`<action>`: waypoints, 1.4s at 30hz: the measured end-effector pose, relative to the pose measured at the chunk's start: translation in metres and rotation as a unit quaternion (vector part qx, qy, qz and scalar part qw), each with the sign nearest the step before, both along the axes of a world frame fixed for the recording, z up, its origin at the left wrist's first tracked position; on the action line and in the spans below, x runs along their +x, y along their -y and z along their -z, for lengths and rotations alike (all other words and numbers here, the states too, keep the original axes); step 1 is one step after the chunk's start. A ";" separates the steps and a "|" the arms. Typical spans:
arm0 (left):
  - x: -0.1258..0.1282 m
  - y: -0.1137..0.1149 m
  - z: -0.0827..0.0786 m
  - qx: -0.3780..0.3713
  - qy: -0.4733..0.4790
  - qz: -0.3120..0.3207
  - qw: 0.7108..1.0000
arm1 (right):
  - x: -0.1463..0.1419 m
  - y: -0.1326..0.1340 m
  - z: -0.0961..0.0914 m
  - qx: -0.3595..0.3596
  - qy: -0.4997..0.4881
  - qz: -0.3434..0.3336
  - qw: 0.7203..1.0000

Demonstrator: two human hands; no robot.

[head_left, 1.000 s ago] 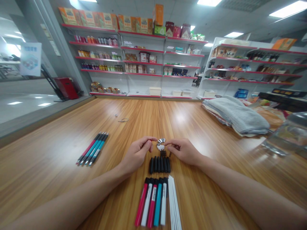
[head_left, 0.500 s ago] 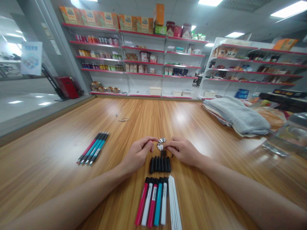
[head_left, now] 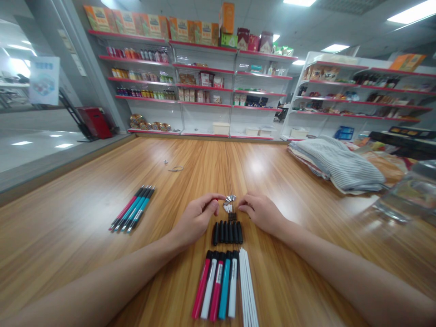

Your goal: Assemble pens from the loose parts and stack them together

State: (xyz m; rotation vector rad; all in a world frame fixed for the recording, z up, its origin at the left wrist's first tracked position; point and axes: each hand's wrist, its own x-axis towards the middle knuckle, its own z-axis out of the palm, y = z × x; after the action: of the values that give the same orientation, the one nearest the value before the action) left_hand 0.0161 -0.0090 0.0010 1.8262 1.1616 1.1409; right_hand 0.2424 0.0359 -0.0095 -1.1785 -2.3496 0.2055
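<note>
Both forearms reach in from the near edge over the wooden table point(head_left: 293, 281), wrists low, the hands facing each other across a small cluster of parts. The left hand point(head_left: 195, 218) stretches its index finger to the right, its other fingers curled; the right hand point(head_left: 262, 212) is bent inward, knuckles up. Between them lie the silver tips point(head_left: 230, 198), farthest off, then the small white pieces point(head_left: 228, 208) and the dark little parts point(head_left: 232, 216). Nearer comes a row of black sleeves point(head_left: 227, 232), then pink, white and teal barrels point(head_left: 216, 286) with white rods point(head_left: 248, 290) just to their right. Slim pens point(head_left: 132, 209) lie well to the left; folded cloth point(head_left: 340, 163) and a clear container point(head_left: 405, 195) stand far right, clear of both hands. The left index is spread from its thumb, its tip at the silver tips, contact uncertain. The right thumb and index come close together beside the cluster; whether they pinch anything cannot be told.
</note>
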 end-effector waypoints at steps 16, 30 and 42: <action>0.004 0.008 0.001 0.150 -0.139 0.046 0.978 | -0.010 0.023 -0.011 0.156 -0.110 -0.165 0.968; 0.002 0.010 -0.004 0.342 -0.337 0.085 0.873 | -0.011 0.032 -0.013 0.132 -0.103 -0.200 0.965; -0.004 0.011 -0.007 0.297 -0.288 0.045 0.909 | 0.004 0.047 -0.062 -0.514 0.232 -0.159 0.811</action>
State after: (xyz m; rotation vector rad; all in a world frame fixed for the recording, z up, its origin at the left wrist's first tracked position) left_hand 0.0124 -0.0198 0.0080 2.7955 1.0793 0.9919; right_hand 0.2468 -0.0109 0.0524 -1.3341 -2.9215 1.6464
